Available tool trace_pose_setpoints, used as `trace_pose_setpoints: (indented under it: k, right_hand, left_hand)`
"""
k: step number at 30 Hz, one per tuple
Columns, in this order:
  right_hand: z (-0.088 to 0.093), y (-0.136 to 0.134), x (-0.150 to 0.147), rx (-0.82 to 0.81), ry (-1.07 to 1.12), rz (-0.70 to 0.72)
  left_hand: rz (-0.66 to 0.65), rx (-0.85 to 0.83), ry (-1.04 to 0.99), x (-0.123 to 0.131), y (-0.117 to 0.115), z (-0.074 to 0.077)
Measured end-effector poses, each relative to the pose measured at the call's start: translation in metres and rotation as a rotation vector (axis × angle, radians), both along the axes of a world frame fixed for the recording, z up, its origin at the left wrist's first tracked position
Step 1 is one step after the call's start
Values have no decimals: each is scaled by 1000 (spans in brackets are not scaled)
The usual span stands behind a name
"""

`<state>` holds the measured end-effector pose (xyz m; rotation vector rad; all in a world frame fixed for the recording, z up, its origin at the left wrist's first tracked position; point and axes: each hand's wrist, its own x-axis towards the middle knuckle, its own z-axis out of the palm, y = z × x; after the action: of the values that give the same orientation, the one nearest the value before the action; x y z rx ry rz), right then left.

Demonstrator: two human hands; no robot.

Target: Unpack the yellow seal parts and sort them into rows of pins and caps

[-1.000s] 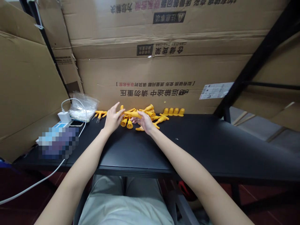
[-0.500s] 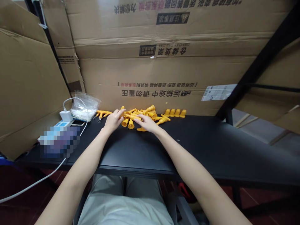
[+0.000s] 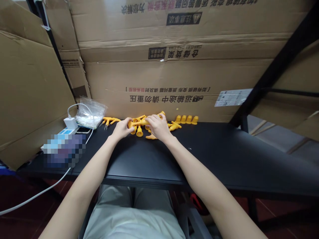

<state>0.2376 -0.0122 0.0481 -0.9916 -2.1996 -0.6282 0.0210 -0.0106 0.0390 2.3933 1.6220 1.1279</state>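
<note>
A heap of yellow plastic parts (image 3: 139,129) lies at the back of the black table (image 3: 224,156). My left hand (image 3: 122,128) is curled shut on one yellow part (image 3: 131,124) at the heap's left edge. My right hand (image 3: 158,127) rests on top of the heap with its fingers bent and closed over a long yellow part (image 3: 143,122). Both hands hold ends of what looks like the same cluster of pieces; the exact joint is hidden by my fingers.
A row of small yellow caps (image 3: 185,119) stands right of the heap. Two more yellow pieces (image 3: 109,120) lie to the left, beside a clear plastic bag (image 3: 88,113), a white charger (image 3: 70,122) and a phone (image 3: 82,130). Cardboard boxes (image 3: 174,76) wall the back and left.
Both hands were spread open over the heap; now they have closed on yellow parts. My right hand moved slightly back and up onto the pile.
</note>
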Motion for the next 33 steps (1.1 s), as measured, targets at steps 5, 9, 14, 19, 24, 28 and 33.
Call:
trace_pose_setpoints:
  k: [5,9,14,19,24,28,33]
  right_hand:
    - [-4,4,2,106,-23,2]
    - [-9,11,2,130,-23,34]
    - [-14,14,3,38,-29,15]
    - [-12,9,2,31,-57,23]
    - [-9,9,-1,66,-28,-11]
    - [-11,13,0,83,13,-21]
    - [-14,13,4,30,11,45]
  left_hand:
    - [-44,-78,-134,0,4,-1]
    - [-19,-55,-111,2,0,2]
    - [46,129,54,6,-10,6]
    - [66,201,116,8,-10,7]
    - [74,154,114,10,-12,8]
    - [87,121,115,11,-13,9]
    - [96,129,121,7,-11,8]
